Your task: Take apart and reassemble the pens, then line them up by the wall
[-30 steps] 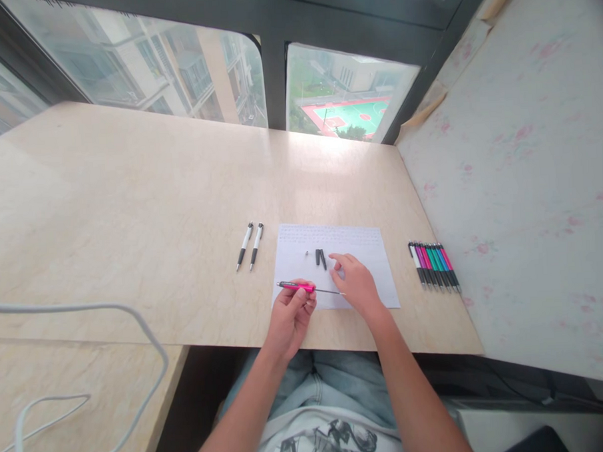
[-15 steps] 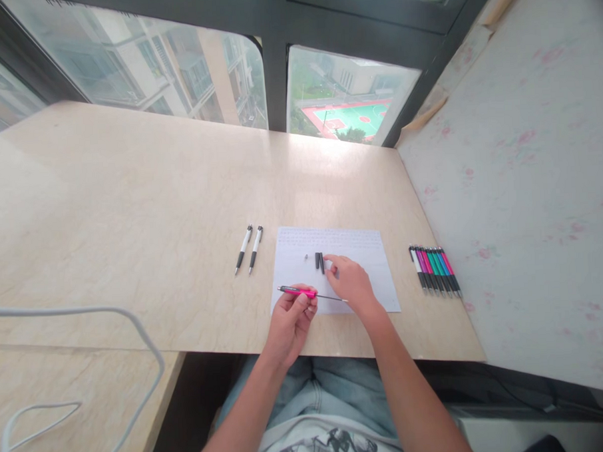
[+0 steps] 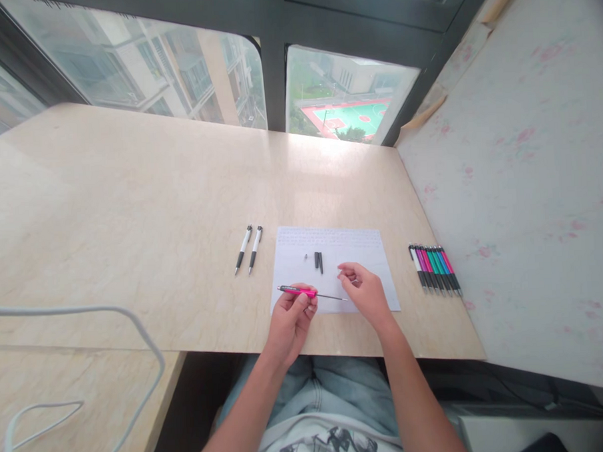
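Observation:
My left hand (image 3: 294, 317) is closed around the pink barrel of a ballpoint pen (image 3: 299, 291), above the lower part of a sheet of paper (image 3: 292, 243). A thin refill (image 3: 332, 297) sticks out of the barrel toward the right. My right hand (image 3: 365, 291) hovers over the paper's right side with its fingers bent and apart, and nothing shows in it. On the paper, left of that hand, two short black pen parts (image 3: 318, 260) lie side by side. A tiny silvery piece (image 3: 305, 257), perhaps a pen tip, rests left of them.
Two white-and-black pens (image 3: 249, 248) lie left of the paper. A row of several coloured pens (image 3: 434, 270) sits near the wall on the right. A white cable (image 3: 136, 321) loops across the left front. Windows stand behind the table (image 3: 146, 213).
My right hand has moved right, away from the black pen parts, which stay on the paper. My left hand and the pink pen have hardly moved.

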{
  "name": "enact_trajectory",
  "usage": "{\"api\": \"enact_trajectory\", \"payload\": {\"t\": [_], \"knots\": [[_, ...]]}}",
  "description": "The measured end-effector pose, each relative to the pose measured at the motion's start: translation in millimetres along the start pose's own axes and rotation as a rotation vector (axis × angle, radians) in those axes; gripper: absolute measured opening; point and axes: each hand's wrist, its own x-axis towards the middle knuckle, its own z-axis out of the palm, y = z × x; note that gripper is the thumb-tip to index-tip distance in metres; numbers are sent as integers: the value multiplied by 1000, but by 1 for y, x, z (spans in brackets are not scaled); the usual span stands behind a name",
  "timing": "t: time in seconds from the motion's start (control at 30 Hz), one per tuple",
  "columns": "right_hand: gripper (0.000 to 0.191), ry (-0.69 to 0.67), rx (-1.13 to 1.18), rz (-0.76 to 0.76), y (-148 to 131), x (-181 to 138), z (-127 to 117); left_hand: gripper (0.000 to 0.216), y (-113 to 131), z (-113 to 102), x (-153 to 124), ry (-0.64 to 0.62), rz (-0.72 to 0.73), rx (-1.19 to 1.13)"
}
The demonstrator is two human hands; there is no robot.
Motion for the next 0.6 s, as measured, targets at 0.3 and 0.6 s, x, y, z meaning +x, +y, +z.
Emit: {"api": "enact_trajectory", "payload": {"t": [0.3,0.6], "knots": [[16,30,248,62,-13,-35,-24,14,-2,-1,1,23,44,34],[12,58,258,-25,-26,-46,-32,14,-4,-2,1,38,70,56]]}}
